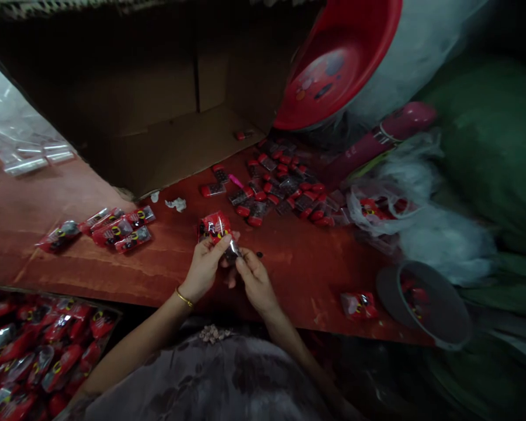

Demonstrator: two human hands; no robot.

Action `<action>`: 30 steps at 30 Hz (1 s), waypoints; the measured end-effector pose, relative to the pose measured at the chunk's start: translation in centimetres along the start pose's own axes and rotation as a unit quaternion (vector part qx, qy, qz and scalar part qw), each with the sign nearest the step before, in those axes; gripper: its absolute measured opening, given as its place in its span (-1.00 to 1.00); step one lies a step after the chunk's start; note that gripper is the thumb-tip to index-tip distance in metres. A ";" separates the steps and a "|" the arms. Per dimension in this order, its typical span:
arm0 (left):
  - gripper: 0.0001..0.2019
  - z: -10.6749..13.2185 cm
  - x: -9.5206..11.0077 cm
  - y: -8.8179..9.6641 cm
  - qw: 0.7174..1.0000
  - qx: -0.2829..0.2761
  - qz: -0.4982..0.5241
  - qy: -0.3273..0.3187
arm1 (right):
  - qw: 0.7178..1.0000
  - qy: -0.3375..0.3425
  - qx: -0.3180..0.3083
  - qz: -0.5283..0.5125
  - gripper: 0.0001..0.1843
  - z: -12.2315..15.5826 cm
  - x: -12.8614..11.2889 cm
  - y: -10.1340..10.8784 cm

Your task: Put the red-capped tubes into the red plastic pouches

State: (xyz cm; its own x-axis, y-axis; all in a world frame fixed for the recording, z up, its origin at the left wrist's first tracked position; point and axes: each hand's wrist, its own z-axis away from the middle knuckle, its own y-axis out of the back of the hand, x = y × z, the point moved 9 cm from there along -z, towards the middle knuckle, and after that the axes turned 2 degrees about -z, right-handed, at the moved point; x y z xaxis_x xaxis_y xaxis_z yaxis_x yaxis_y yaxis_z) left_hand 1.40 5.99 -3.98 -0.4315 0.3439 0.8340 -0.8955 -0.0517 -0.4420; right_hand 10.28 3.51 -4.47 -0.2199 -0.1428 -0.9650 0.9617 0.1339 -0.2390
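Observation:
In front of my body, over the red-brown table [166, 275], my two hands meet at a small red printed plastic packet [215, 224]. My left hand [205, 266] pinches it between thumb and fingers, with the red part standing up beyond my thumb. At the packet's clear lower end, the fingers of my right hand [255, 279] are closed on it. What sits inside the packet is hard to make out. Beyond my hands lies a pile of small clear containers with red caps [284, 187]. To my left, several filled red packets [114, 228] lie together.
A large open cardboard box [166, 140] stands behind. A red basin [333, 76] leans beside it, near a maroon flask [386, 137]. On the right are a grey bowl [442, 304] and a plastic bag [377, 204]. A box of red packets [39, 351] stands lower left.

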 end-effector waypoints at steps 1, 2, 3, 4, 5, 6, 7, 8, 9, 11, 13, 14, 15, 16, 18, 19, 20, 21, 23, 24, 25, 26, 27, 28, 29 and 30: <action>-0.56 -0.1 0.0 0.1 1.000 0.006 0.005 -0.002 | 1.000 0.005 0.011 0.010 -0.68 0.1 0.0 0.3; -0.56 -0.2 -0.1 0.1 1.000 0.008 0.008 0.000 | 0.999 0.011 0.025 0.023 -0.69 0.2 -0.1 0.6; -0.57 -0.2 -0.3 0.1 1.000 0.005 0.009 0.005 | 0.998 0.017 0.040 0.036 -0.70 0.3 -0.2 0.9; -0.58 -0.3 -0.6 0.0 1.000 0.004 0.008 0.009 | 0.997 0.023 0.052 0.045 -0.70 0.4 -0.2 1.0; -0.60 -0.2 -0.8 0.0 1.000 0.003 0.005 0.011 | 0.996 0.028 0.060 0.052 -0.70 0.5 -0.2 1.1; -0.61 -0.2 -0.9 0.0 1.000 0.002 0.001 0.012 | 0.996 0.029 0.065 0.058 -0.71 0.5 -0.2 1.0; -0.61 0.0 -1.0 0.0 1.000 -0.001 -0.002 0.012 | 0.995 0.031 0.071 0.065 -0.71 0.6 -0.2 1.0; -0.60 0.2 -1.2 -0.2 1.000 -0.006 -0.006 0.013 | 0.994 0.032 0.079 0.071 -0.71 0.6 -0.1 1.0; -0.59 0.4 -1.2 -0.3 1.000 -0.013 -0.014 0.014 | 0.993 0.033 0.089 0.077 -0.72 0.7 -0.1 1.0; -0.56 0.8 -1.3 -0.6 0.999 -0.025 -0.034 0.012 | 0.990 0.035 0.110 0.082 -0.73 0.6 -0.2 1.1; -0.56 1.1 -1.2 -0.7 0.999 -0.030 -0.044 0.008 | 0.989 0.034 0.117 0.079 -0.73 0.5 -0.3 1.0; -0.57 1.2 -1.2 -0.7 0.999 -0.031 -0.042 0.007 | 0.990 0.029 0.114 0.077 -0.73 0.4 -0.3 0.8; -0.58 1.2 -1.1 -0.6 0.999 -0.033 -0.035 0.007 | 0.991 0.023 0.109 0.076 -0.73 0.2 -0.4 0.6; -0.59 1.1 -1.1 -0.6 0.999 -0.038 -0.026 0.007 | 0.992 0.019 0.103 0.074 -0.73 0.1 -0.5 0.5; -0.59 1.0 -1.0 -0.5 0.999 -0.043 -0.005 0.007 | 0.994 0.020 0.087 0.066 -0.74 -0.3 -1.0 0.2; -0.58 1.0 -0.9 -0.4 0.999 -0.040 0.008 0.005 | 0.995 0.024 0.080 0.061 -0.75 -0.6 -1.3 0.1; -0.56 0.9 -0.8 -0.3 0.999 -0.034 0.022 0.004 | 0.995 0.030 0.073 0.054 -0.75 -0.8 -1.5 0.0; -0.55 0.9 -0.9 -0.1 0.999 -0.029 0.034 0.005 | 0.996 0.036 0.068 0.047 -0.74 -1.0 -1.7 0.0; -0.54 1.0 -1.1 0.0 0.999 -0.019 0.045 0.012 | 0.996 0.039 0.071 0.035 -0.71 -1.4 -1.6 0.2; -0.53 1.1 -1.3 0.1 0.999 -0.017 0.044 0.019 | 0.996 0.036 0.076 0.031 -0.69 -1.5 -1.3 0.4; -0.52 1.1 -1.6 0.1 0.999 -0.016 0.042 0.028 | 0.996 0.031 0.082 0.027 -0.66 -1.7 -1.0 0.4; -0.51 1.2 -1.8 0.1 0.998 -0.016 0.040 0.037 | 0.996 0.025 0.085 0.025 -0.63 -1.8 -0.6 0.4; -0.50 1.3 -2.0 0.2 0.998 -0.016 0.041 0.045 | 0.996 0.022 0.084 0.026 -0.61 -2.0 -0.3 0.3; -0.51 1.3 -2.1 0.2 0.998 -0.019 0.044 0.050 | 0.996 0.021 0.077 0.033 -0.59 -2.2 0.0 0.1; -0.53 1.3 -2.0 0.3 0.997 -0.022 0.050 0.051 | 0.996 0.026 0.065 0.050 -0.58 -2.5 0.0 -0.2; -0.57 1.2 -1.7 0.6 0.997 -0.021 0.057 0.047 | 0.994 0.040 0.054 0.082 -0.58 -2.8 -0.2 -0.4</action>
State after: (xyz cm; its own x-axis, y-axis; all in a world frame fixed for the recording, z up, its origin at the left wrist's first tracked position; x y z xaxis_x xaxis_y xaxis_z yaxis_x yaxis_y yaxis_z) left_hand 1.49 4.29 -5.23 -0.5156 0.4246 0.7442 -0.8353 -0.0556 -0.5470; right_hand 9.48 6.25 -4.47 -0.0661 -0.0494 -0.9966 0.9968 0.0414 -0.0681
